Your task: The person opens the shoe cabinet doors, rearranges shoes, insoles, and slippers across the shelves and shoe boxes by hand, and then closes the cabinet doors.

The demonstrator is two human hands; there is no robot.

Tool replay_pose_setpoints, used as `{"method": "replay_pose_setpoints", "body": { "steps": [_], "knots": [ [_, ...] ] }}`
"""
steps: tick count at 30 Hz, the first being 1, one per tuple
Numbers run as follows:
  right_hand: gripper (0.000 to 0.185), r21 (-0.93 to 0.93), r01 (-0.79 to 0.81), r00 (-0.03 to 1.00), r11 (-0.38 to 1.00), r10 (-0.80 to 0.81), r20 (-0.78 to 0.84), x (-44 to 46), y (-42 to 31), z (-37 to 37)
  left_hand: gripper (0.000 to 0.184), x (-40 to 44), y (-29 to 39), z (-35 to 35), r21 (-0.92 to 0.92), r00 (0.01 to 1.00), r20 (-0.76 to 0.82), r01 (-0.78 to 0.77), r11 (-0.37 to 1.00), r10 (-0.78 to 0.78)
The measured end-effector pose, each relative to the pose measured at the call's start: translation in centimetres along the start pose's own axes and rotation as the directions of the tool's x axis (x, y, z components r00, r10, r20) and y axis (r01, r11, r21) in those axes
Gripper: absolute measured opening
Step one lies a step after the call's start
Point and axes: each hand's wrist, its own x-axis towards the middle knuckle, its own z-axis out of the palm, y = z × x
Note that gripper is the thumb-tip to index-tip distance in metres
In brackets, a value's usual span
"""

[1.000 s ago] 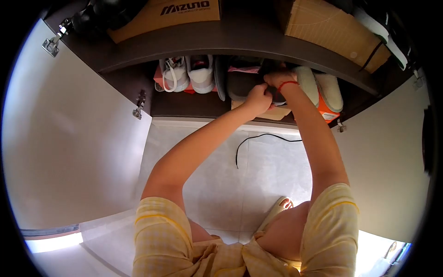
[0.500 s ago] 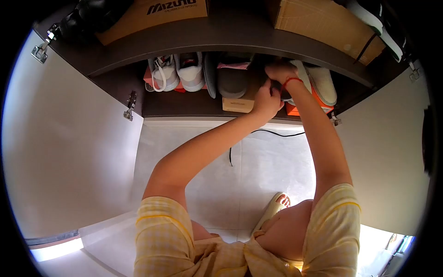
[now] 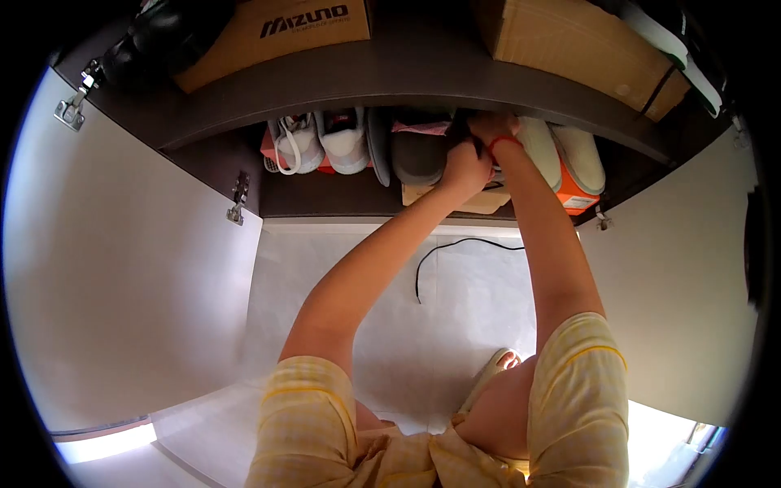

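Observation:
On the lower shelf of a shoe cabinet, my left hand (image 3: 466, 172) is closed at the right side of a dark round-toed shoe (image 3: 418, 161). My right hand (image 3: 493, 128), with a red cord at the wrist, reaches deeper beside it, fingers curled. Both seem to grip a dark shoe, mostly hidden by the hands. Under them lies a brown cardboard box (image 3: 486, 201). Pale slippers (image 3: 582, 159) stand just right of my right hand, above an orange box (image 3: 576, 202).
Grey-white sneakers (image 3: 345, 149) stand at the left of the lower shelf. Overhead, the upper shelf (image 3: 423, 73) holds a Mizuno box (image 3: 301, 32) and another carton (image 3: 578, 53). Open cabinet doors (image 3: 130, 268) flank me. A black cord (image 3: 435, 252) lies on the floor.
My hands have shifted slightly left toward the dark round-toed shoe, and my right hand reaches further in. More of the brown box front now shows below them. The view has shifted slightly.

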Motion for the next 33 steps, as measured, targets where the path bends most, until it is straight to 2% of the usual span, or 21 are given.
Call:
{"method": "replay_pose_setpoints", "body": {
  "steps": [1,2,7,9,11,12,13,14,16,17,19,20,21,23,25,26,27,28,30,32,33],
  "knots": [
    [0.055,0.005,-0.001,1.0,1.0,0.001,0.0,-0.3,-0.3,-0.2,0.023,0.6,-1.2,-0.3,0.263,0.965,-0.055,-0.233,0.936,0.255],
    [0.058,0.023,0.003,1.0,1.0,-0.003,0.008,-0.7,-0.5,-0.4,0.023,1.1,-2.3,-0.5,0.51,0.866,-0.038,-0.412,0.755,0.498],
    [0.05,-0.061,0.009,0.996,0.998,-0.003,0.094,-0.5,-0.8,-0.6,0.02,0.7,-1.8,-0.6,0.563,0.912,0.005,-0.342,0.752,0.411],
    [0.054,-0.049,-0.031,0.999,0.998,0.03,-0.014,-0.7,-0.4,-0.3,0.019,0.3,-1.7,-0.4,0.609,0.916,0.047,-0.342,0.715,0.398],
    [0.057,-0.042,0.033,0.998,0.999,-0.035,-0.042,-1.6,0.1,-1.0,0.022,0.0,-1.9,-0.8,0.815,0.946,0.206,-0.307,0.491,0.251],
    [0.06,-0.038,0.099,0.993,0.994,-0.101,-0.068,-2.1,0.2,-1.6,0.022,-0.1,-1.5,-1.2,0.813,0.945,0.205,-0.31,0.493,0.255],
    [0.06,-0.047,0.099,0.992,0.994,-0.102,-0.07,-0.9,1.3,-1.3,0.023,-0.1,-0.7,-1.7,0.829,0.958,0.237,-0.286,0.48,0.161],
    [0.064,0.02,0.222,0.972,0.975,-0.22,-0.083,1.3,3.3,-0.8,0.025,-0.1,0.0,-2.3,0.844,0.962,0.267,-0.265,0.466,0.063],
    [0.068,0.076,0.333,0.94,0.94,-0.325,-0.102,4.3,7.4,0.1,0.026,0.1,1.0,-3.8,0.819,0.976,0.21,-0.206,0.536,0.054],
    [0.073,0.342,0.354,0.935,0.871,-0.324,-0.142,5.2,9.2,0.4,0.025,0.3,1.4,-4.8,0.835,0.973,0.217,-0.229,0.5,0.081],
    [0.079,0.577,0.357,0.933,0.734,-0.312,-0.181,3.5,9.9,-1.3,0.026,0.9,2.0,-7.4,0.856,0.959,0.257,-0.283,0.434,0.118],
    [0.083,0.209,0.184,0.983,0.961,-0.185,-0.011,-0.1,8.6,-4.5,0.028,1.2,2.2,-8.6,0.86,0.949,0.29,-0.316,0.401,0.127],
    [0.087,-0.222,0.013,0.996,0.975,0.007,0.087,-2.2,7.9,-6.4,0.028,0.9,2.6,-9.5,0.86,0.948,0.29,-0.317,0.4,0.129],
    [0.093,-0.133,0.054,0.997,0.99,-0.046,0.061,-2.0,9.7,-5.9,0.029,0.3,3.4,-10.8,0.903,0.946,0.322,-0.296,0.311,-0.035],
    [0.1,-0.043,0.096,0.995,0.994,-0.094,0.032,-2.0,11.6,-4.2,0.029,-0.4,2.8,-11.5,0.908,0.938,0.335,-0.296,0.298,-0.091],
    [0.1,0.086,0.153,0.988,0.985,-0.153,-0.011,-2.6,12.5,-2.8,0.029,-1.0,2.3,-11.5,0.91,0.925,0.35,-0.299,0.287,-0.147],
    [0.101,0.211,0.212,0.977,0.954,-0.203,-0.063,-3.0,13.0,-2.2,0.034,-2.9,3.1,-10.7,0.893,0.946,0.322,-0.29,0.343,-0.039],
    [0.101,0.215,0.212,0.977,0.953,-0.202,-0.067,-2.9,13.1,-2.5,0.034,-3.9,3.5,-10.1,0.895,0.946,0.323,-0.292,0.338,-0.038],
    [0.1,0.164,0.052,0.993,0.985,-0.068,0.094,-2.1,12.9,-3.5,0.044,-4.9,4.0,-8.8,0.896,0.93,0.36,-0.32,0.308,-0.078],
    [0.099,0.204,0.032,0.991,0.979,-0.057,0.121,-2.0,13.2,-5.8,0.046,-5.3,3.6,-7.6,0.913,0.928,0.354,-0.316,0.256,-0.117],
    [0.098,0.236,0.012,0.988,0.972,-0.049,0.149,-1.9,13.4,-6.4,0.046,-5.5,2.7,-7.3,0.934,0.941,0.335,-0.324,0.147,-0.055]
  ]
}}
